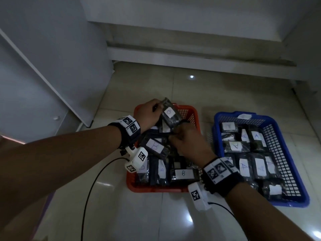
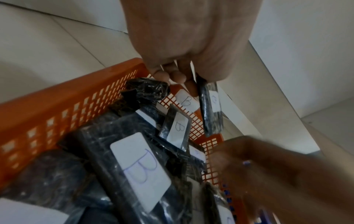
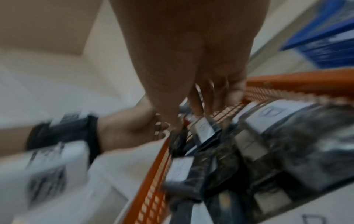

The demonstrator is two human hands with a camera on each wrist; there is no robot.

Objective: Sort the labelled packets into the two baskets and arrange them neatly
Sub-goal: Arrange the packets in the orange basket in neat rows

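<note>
On the tiled floor stands a red basket (image 1: 156,188) (image 2: 57,106) (image 3: 287,81) with several dark packets labelled B (image 1: 154,146) (image 2: 141,166) lying loosely in it. My left hand (image 1: 159,109) (image 2: 184,80) pinches one dark packet with a white label (image 1: 171,117) (image 2: 211,112) and holds it upright over the basket's far end. My right hand (image 1: 178,136) (image 3: 201,106) reaches down among the packets just below the held one. That view is blurred, so its grip is unclear. To the right, a blue basket (image 1: 286,202) (image 3: 325,45) holds rows of packets labelled A (image 1: 236,146).
A black cable (image 1: 90,188) runs over the floor from my left wrist. A white panel (image 1: 52,75) leans at the left, and a low step (image 1: 191,54) crosses the back. Bare tile (image 1: 173,84) lies between the baskets and the step.
</note>
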